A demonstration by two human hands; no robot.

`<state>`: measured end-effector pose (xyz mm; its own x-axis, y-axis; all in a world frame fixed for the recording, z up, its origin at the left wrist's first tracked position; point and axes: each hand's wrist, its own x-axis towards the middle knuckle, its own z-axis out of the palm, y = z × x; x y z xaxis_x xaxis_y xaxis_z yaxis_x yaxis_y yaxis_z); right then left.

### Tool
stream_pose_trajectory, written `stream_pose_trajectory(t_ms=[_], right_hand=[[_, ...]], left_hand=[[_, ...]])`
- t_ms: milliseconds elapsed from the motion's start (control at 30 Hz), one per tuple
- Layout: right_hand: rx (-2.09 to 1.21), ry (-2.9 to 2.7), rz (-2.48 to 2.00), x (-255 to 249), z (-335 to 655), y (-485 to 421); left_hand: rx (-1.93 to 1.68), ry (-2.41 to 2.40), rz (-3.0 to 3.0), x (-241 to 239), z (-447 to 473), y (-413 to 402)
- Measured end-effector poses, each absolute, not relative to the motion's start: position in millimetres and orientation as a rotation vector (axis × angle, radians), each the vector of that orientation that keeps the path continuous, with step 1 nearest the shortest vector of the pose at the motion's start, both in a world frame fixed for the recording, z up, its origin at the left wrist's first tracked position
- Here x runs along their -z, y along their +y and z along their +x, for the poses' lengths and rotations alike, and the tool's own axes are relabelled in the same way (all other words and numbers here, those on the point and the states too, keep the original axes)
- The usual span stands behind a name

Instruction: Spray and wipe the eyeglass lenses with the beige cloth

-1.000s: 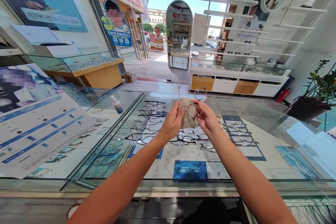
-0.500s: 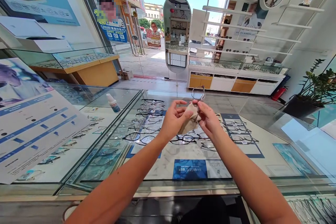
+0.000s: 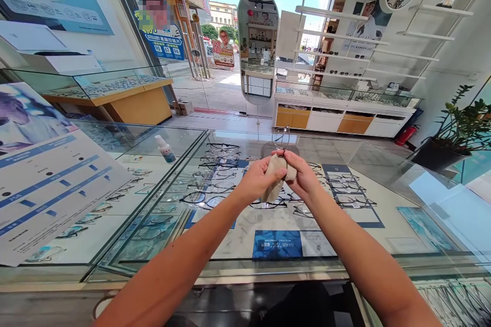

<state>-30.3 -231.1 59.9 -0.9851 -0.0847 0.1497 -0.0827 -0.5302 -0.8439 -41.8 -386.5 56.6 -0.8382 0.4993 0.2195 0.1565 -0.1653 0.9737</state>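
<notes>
Both my hands meet above the glass display counter (image 3: 383, 173). My left hand (image 3: 256, 180) is closed on a beige cleaning cloth (image 3: 273, 180), pinching it around part of a thin-framed pair of glasses (image 3: 282, 137). My right hand (image 3: 304, 176) is closed on the same glasses from the right side. One lens of the glasses sticks up above the fingers; the other is wrapped in the cloth and hidden.
Rows of glasses (image 3: 220, 163) lie inside the counter under the glass. A small spray bottle (image 3: 164, 149) stands on the glass to the left, beside a large printed poster (image 3: 49, 173). A potted plant (image 3: 458, 127) is at the right. An oval mirror (image 3: 258, 46) stands beyond the counter.
The cloth, held flat behind the glasses a second ago, is now bunched around one lens. Both hands have closed together and dropped slightly, and the view has tilted a little.
</notes>
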Motion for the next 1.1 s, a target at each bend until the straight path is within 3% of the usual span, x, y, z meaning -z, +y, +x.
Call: stream_pose_trajectory(t_ms=[333,633,933,1100], right_hand=[[2.660,1.640,-0.401,-63,-20,-236],[2.758,1.493,-0.260,-64,-30,-225],[2.746,1.440,-0.329,-63,-19,-243],[2.756,1.459,-0.325,-65,-24,-237]], left_hand=[[-2.267,1.861,0.728,-55,-32,-380],[-1.911,1.949,1.046,-66,-46,-401],[-2.234,2.106,0.847,-61,-34,-387],[-2.110,2.065,0.941,-63,-40,-392]])
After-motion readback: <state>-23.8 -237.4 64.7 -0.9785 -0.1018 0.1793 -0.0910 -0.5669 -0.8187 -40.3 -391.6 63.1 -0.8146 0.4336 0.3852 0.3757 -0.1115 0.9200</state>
